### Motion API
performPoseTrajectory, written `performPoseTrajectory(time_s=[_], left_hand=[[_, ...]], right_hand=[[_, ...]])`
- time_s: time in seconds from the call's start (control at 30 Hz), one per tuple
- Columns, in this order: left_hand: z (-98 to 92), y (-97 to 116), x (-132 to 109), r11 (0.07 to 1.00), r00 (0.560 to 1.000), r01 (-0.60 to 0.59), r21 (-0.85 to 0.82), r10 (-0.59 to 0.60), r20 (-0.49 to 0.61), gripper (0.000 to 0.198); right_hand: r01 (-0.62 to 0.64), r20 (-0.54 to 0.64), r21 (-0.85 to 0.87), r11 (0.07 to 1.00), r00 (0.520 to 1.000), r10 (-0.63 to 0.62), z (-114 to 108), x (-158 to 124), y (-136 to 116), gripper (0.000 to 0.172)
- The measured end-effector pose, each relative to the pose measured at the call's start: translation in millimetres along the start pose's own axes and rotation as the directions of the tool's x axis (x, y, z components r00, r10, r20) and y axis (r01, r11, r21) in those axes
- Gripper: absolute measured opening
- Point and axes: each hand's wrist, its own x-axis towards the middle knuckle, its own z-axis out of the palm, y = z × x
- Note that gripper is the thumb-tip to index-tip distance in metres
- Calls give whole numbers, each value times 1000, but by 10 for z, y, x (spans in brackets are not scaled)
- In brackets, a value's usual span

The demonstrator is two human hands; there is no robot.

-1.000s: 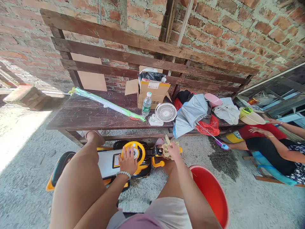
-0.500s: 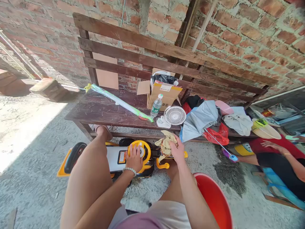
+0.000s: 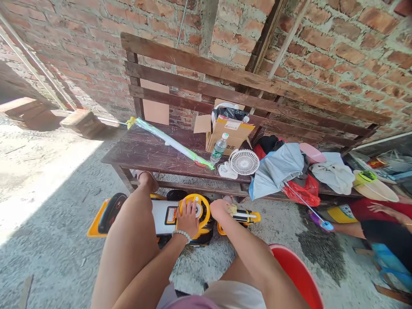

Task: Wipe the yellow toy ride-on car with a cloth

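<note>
My left hand, a beaded bracelet at its wrist, lies over the left side of a yellow steering wheel, fingers stretched out and a little apart. The wheel belongs to a yellow, white and black ride-on toy between my legs. My right hand is closed on a cream cloth, pressed low just right of the wheel. Most of the cloth is hidden under that hand. A yellow front arm of the toy sticks out to the right.
A red bucket stands by my right leg. Behind the toy, a wooden bench bears a bottle, a white fan, a cardboard box, and a folded umbrella. Another person's hand shows at right.
My right hand with the cloth has moved left and down, closer to the steering wheel. My left hand stays on the wheel. The whole view has shifted slightly.
</note>
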Motion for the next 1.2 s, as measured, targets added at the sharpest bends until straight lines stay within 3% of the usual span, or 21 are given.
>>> performPoseTrajectory(time_s=[0.13,0.33,0.57,0.67,0.73,0.87,1.07,1.2], left_hand=[[-48,-10,-4,999,999,-22,-35,24,37,78],[-37,-25,-12,998,999,-23,-57,24,21,78],[-32,-2,-8,1000,999,-17,0,17,46,78],[4,8,-4,1000,999,-4,25,3,38,78],[19,5,-4,999,999,-3,32,1,36,78],[1,-7,-15,1000,999,-15,27,15,30,79],[-48,16,-31,1000,1000,-15,27,14,21,76],[-58,29,-28,1000,999,-9,21,8,41,76]], right_hand=[[-37,51,-26,999,998,38,-67,181,-48,30],[13,-27,70,997,1000,-11,-123,254,20,31],[-13,-195,256,967,979,65,-190,242,386,57],[85,-47,257,963,996,-75,-127,225,442,64],[136,88,214,967,983,-158,-100,235,417,67],[188,216,129,974,953,-213,-96,310,310,61],[85,68,210,974,993,-101,-18,385,239,38],[145,6,269,952,988,-153,-63,375,413,47]])
